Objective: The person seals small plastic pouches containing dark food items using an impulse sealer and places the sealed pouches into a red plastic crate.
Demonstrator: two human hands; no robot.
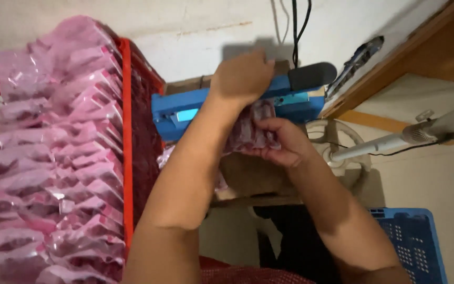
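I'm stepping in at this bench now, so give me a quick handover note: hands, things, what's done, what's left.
Left hand presses down on the blue sealer arm.
Right hand holds a pink packet at the sealer's edge.
Done: the red crate on the left is stacked with pink packets.
Left: this packet is not yet in the crate. Blue crate sits lower right.

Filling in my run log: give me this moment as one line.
left hand: pressing down blue sealer arm | right hand: holding pink packet at sealer | red crate: stacked packets
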